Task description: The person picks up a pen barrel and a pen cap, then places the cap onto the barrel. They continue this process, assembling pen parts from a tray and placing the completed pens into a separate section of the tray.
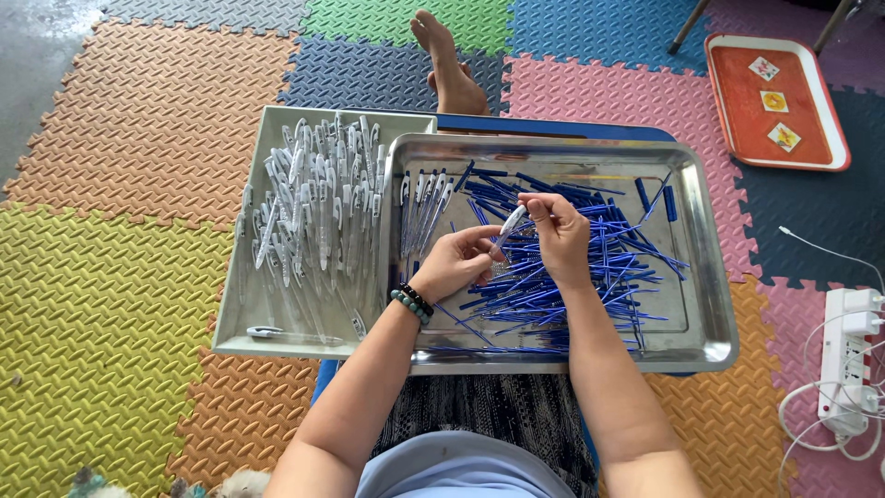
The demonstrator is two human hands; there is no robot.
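Observation:
My left hand (pixel 456 261) and my right hand (pixel 558 231) meet over a shiny metal tray (pixel 710 304) on my lap. Between them they hold a white pen barrel (pixel 510 224), tilted up to the right; the left hand pinches its lower end, the right its upper end. Under the hands lies a heap of several thin blue pen refills (pixel 581 267). A short row of white pens (pixel 424 207) lies at the tray's left side. A beaded bracelet sits on my left wrist.
A grey tray (pixel 241 318) heaped with white pen barrels (pixel 318 207) adjoins the metal tray's left side. Coloured foam mats cover the floor. My bare foot (pixel 447 60) points away. An orange tray (pixel 834 129) lies far right, a white power strip (pixel 853 360) at right.

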